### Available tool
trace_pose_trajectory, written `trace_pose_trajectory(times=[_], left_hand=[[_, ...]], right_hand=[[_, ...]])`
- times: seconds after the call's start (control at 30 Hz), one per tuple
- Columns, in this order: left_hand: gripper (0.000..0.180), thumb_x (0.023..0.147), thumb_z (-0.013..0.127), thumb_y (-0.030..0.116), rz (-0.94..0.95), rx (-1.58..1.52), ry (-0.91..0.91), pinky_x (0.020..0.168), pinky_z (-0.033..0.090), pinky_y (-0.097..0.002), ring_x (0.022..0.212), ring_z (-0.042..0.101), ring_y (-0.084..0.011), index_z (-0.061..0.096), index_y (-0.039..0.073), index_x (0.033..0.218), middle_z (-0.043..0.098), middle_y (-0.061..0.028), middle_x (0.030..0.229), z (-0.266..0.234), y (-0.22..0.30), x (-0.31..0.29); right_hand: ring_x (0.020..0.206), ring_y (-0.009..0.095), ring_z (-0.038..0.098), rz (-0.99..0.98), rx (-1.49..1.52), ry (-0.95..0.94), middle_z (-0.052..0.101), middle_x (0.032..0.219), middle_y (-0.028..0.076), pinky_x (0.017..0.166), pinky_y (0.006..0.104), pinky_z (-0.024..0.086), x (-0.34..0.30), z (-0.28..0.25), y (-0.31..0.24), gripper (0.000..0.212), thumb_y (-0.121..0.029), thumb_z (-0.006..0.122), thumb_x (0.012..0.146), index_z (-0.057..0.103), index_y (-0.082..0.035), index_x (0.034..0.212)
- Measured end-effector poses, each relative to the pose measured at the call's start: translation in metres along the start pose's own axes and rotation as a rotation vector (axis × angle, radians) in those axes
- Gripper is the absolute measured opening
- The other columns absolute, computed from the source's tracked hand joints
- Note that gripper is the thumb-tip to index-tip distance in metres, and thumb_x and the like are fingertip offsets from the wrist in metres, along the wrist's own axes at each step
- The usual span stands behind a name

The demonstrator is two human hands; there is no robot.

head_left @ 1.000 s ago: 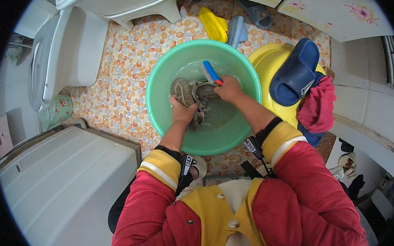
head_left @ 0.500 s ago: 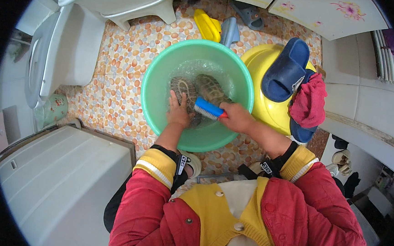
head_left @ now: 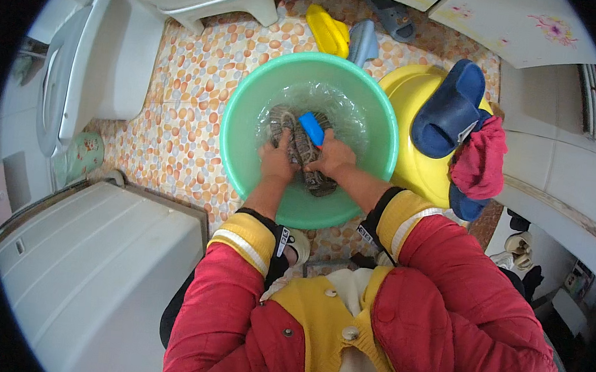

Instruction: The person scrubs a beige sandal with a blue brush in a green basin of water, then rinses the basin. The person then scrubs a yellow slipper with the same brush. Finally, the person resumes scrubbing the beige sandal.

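Note:
A pair of brown patterned shoes lies side by side in a green basin (head_left: 236, 105) of water. My left hand (head_left: 277, 162) is closed on the left shoe (head_left: 282, 118), its thumb resting along the top. In my right hand (head_left: 334, 158) is a scrub brush (head_left: 311, 127) with a blue head; a bit of red handle shows by the fingers. The brush head lies over the right shoe (head_left: 318, 183), hiding part of it, and its bristles face away from view. My right fingers also reach down against that shoe.
A yellow basin (head_left: 408, 90) stands at the right, bearing a navy slipper (head_left: 448, 110) and a red cloth (head_left: 480, 157). Yellow (head_left: 328, 30) and pale blue slippers (head_left: 363, 42) lie beyond the green basin. A white ribbed appliance lid (head_left: 94, 241) borders the left.
My right hand and the brush have moved left and inward over the shoes. The shoes are closer together, and the right one has shifted nearer to me. The view has shifted slightly.

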State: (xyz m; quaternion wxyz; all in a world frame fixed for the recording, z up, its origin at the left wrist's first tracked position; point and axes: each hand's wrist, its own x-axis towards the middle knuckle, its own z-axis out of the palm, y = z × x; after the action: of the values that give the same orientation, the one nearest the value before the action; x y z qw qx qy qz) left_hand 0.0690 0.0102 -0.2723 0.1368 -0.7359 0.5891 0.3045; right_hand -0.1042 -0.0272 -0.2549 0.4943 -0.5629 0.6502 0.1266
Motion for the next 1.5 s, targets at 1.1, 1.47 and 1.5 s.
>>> trace_pose_trajectory(times=[1.1,1.47,1.5], left_hand=[[0.130,0.056,0.090,0.025,-0.023,-0.147,0.016,0.113,0.033,-0.0497,0.141,0.022,-0.0503,0.009,0.023,0.157,0.000,-0.0333,0.155,-0.001,0.023,0.007],[0.130,0.058,0.089,0.018,0.008,-0.241,-0.030,0.110,0.033,-0.0557,0.142,0.022,-0.0490,0.005,0.030,0.157,0.000,-0.0314,0.156,-0.005,0.017,-0.005],[0.130,0.060,0.089,0.019,0.004,-0.167,-0.073,0.110,0.033,-0.0556,0.143,0.021,-0.0493,0.003,0.031,0.157,-0.002,-0.0331,0.156,0.000,0.015,-0.002]], right_hand=[[0.121,0.044,0.054,-0.120,-0.258,0.058,0.035,0.147,0.025,0.098,0.0483,0.048,0.029,-0.031,0.002,0.109,-0.023,0.091,0.061,0.027,-0.021,0.149],[0.111,0.041,0.060,-0.229,0.018,0.138,0.061,0.121,0.022,0.093,0.0492,0.048,0.023,-0.033,0.017,0.074,-0.020,0.080,0.078,0.037,-0.012,0.138],[0.111,0.041,0.061,-0.186,-0.003,0.123,0.062,0.120,0.023,0.093,0.0495,0.048,0.025,-0.031,0.019,0.076,-0.021,0.080,0.078,0.036,-0.013,0.138]])
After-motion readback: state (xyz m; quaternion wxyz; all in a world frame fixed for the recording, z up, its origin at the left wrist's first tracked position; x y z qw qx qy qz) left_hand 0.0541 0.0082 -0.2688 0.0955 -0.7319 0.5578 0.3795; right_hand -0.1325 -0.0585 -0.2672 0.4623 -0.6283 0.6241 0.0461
